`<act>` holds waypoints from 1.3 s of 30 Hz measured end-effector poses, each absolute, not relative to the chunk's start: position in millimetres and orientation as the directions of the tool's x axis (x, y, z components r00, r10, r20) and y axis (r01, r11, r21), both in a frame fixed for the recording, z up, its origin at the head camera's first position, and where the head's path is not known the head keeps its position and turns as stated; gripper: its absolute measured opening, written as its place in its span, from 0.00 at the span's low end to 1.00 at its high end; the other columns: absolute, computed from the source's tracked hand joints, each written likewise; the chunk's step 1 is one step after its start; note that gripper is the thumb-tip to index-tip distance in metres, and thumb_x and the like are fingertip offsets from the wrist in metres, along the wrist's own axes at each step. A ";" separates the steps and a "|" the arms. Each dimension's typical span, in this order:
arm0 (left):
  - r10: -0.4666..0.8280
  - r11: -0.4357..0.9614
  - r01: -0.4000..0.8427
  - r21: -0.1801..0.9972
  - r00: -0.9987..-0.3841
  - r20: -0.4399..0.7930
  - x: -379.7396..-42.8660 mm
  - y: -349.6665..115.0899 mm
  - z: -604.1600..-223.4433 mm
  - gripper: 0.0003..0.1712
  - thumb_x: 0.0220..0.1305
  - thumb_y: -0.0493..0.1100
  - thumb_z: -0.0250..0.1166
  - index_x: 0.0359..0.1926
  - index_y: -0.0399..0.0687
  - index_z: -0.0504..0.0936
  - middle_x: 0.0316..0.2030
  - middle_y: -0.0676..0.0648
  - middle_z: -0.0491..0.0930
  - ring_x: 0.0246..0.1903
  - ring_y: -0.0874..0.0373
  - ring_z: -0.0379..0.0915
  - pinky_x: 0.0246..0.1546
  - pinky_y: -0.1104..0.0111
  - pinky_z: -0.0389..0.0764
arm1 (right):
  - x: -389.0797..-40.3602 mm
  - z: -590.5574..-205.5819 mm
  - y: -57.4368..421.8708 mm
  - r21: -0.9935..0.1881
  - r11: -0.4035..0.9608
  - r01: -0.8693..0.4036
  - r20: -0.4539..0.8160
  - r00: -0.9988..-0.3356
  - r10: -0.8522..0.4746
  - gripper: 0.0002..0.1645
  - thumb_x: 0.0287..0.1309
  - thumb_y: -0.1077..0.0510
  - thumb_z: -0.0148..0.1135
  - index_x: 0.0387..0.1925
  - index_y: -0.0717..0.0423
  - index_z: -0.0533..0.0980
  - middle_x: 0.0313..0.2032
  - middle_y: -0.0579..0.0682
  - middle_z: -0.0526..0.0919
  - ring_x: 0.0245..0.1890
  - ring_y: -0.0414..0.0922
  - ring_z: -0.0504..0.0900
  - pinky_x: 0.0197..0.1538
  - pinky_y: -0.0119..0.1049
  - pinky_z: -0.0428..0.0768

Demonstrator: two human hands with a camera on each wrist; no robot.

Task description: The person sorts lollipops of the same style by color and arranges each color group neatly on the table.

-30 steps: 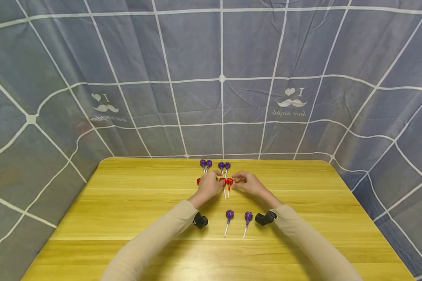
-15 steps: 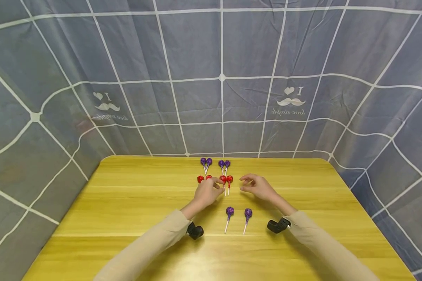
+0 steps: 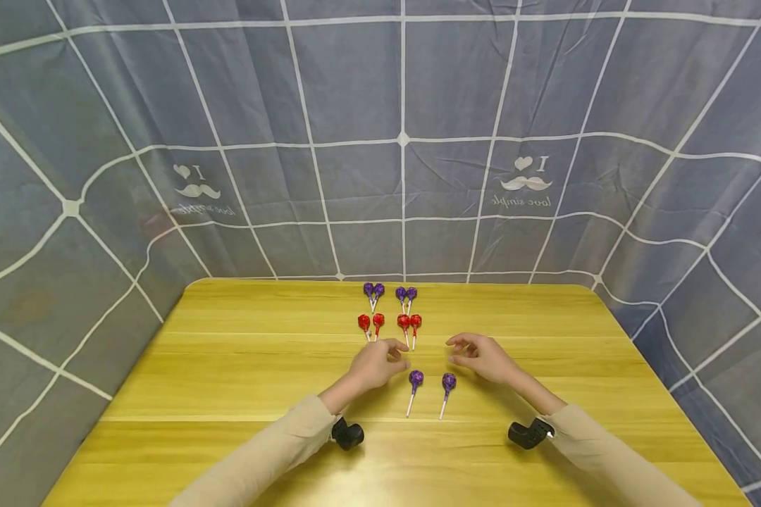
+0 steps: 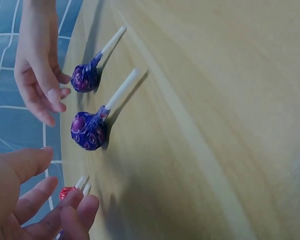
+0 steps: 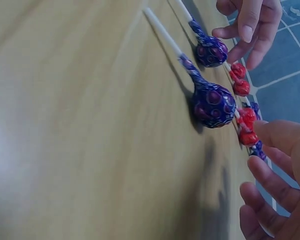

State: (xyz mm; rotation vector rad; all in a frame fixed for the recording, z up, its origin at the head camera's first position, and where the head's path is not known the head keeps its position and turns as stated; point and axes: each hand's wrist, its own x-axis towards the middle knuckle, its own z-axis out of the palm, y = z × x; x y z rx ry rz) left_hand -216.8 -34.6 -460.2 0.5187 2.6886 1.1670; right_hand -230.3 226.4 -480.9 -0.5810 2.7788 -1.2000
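My left hand [image 3: 376, 364] hovers over the wooden table, fingers loosely bent and holding nothing. Just right of its fingertips lies a purple-wrapped lollipop [image 3: 416, 380], its white stick towards me. A second purple lollipop [image 3: 449, 383] lies beside it, close to my right hand [image 3: 485, 358], which is also relaxed with nothing in it. In the left wrist view, both purple lollipops, the nearer lollipop [image 4: 89, 130] and the farther lollipop [image 4: 86, 77], lie apart from the fingers. Farther back are a left pair of red lollipops [image 3: 378, 321], sticks partly hidden by my left hand, and a right red pair [image 3: 409, 322].
Behind the red ones, two pairs of purple lollipops, the left pair [image 3: 374, 291] and the right pair [image 3: 406, 294], lie near the table's back edge. A grey curtain [image 3: 355, 176] with white lines hangs behind the table [image 3: 241, 366]. Each wrist wears a black camera [image 3: 347, 434].
Both hands have drawn back from the red lollipops towards the two front purple ones. My right hand has also moved right. The left red pair has come into view.
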 end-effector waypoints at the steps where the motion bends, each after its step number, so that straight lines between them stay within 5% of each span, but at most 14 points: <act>1: 0.385 0.626 0.250 0.739 -0.923 -0.014 -215.9 -34.7 -461.6 0.19 0.61 0.45 0.65 0.52 0.44 0.81 0.46 0.42 0.83 0.43 0.48 0.80 0.39 0.60 0.78 | -228.0 -481.7 228.5 -0.715 0.624 -0.316 0.093 -0.927 -0.363 0.20 0.58 0.54 0.66 0.50 0.61 0.78 0.39 0.53 0.83 0.32 0.39 0.77 0.34 0.28 0.75; 8: 0.446 0.561 0.300 0.771 -0.895 0.023 -210.7 -36.0 -471.3 0.21 0.61 0.44 0.66 0.53 0.40 0.79 0.48 0.40 0.82 0.41 0.51 0.77 0.40 0.65 0.77 | -212.4 -485.0 241.0 -0.721 0.613 -0.324 0.101 -0.924 -0.370 0.20 0.58 0.55 0.65 0.50 0.62 0.78 0.40 0.55 0.84 0.32 0.35 0.76 0.35 0.28 0.76; 18: 0.531 0.514 0.339 0.788 -0.847 0.018 -205.5 -33.8 -481.1 0.26 0.59 0.41 0.68 0.58 0.37 0.76 0.48 0.39 0.81 0.25 0.64 0.65 0.25 0.75 0.67 | -197.6 -488.8 241.7 -0.739 0.598 -0.309 0.056 -0.914 -0.403 0.24 0.55 0.54 0.69 0.50 0.62 0.77 0.39 0.53 0.84 0.32 0.33 0.76 0.36 0.27 0.77; 30: 0.538 0.561 0.372 0.739 -0.843 0.016 -203.0 -29.1 -479.0 0.21 0.59 0.39 0.68 0.53 0.41 0.80 0.45 0.44 0.84 0.45 0.51 0.78 0.44 0.67 0.76 | -189.9 -492.4 232.1 -0.734 0.588 -0.340 0.060 -0.895 -0.442 0.21 0.54 0.53 0.70 0.47 0.58 0.79 0.35 0.51 0.83 0.26 0.33 0.73 0.30 0.27 0.74; 39: 0.522 0.579 0.370 0.727 -0.853 0.018 -203.2 -25.9 -481.1 0.20 0.57 0.39 0.69 0.51 0.41 0.82 0.41 0.45 0.85 0.43 0.51 0.79 0.45 0.63 0.77 | -189.9 -495.4 226.7 -0.734 0.591 -0.334 0.055 -0.897 -0.438 0.20 0.55 0.53 0.69 0.47 0.59 0.79 0.35 0.49 0.83 0.26 0.32 0.74 0.30 0.27 0.74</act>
